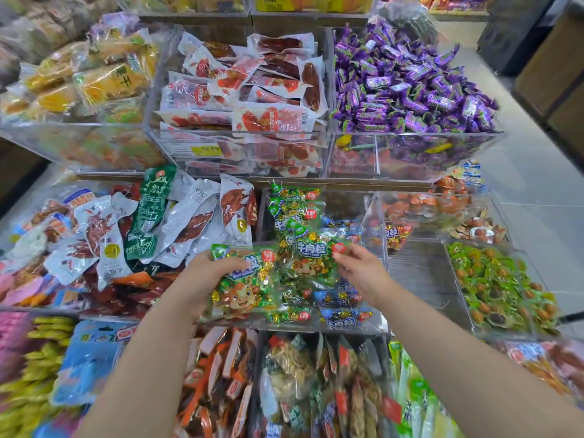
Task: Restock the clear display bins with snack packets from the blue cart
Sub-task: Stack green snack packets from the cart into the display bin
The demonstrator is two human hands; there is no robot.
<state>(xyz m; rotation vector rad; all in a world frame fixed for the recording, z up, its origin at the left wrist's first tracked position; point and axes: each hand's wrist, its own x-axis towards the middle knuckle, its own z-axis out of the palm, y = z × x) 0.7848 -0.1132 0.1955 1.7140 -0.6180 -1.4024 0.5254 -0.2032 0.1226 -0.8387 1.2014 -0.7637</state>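
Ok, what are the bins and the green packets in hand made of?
Bins: rigid clear plastic, likely acrylic; glossy, see-through walls with crisp edges. Packets: thin glossy plastic film; it crinkles, glares, and shows wrapped pieces inside.

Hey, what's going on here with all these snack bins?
A person is stocking a clear acrylic display bin in the middle row of a snack shelf. Their left grip holds a green crinkly packet with a cartoon cow at the bin's front-left. Their right grip pinches the red-tagged corner of a second green packet lying on the pile. More green packets and some blue foil packets sit inside. The blue cart is out of view.
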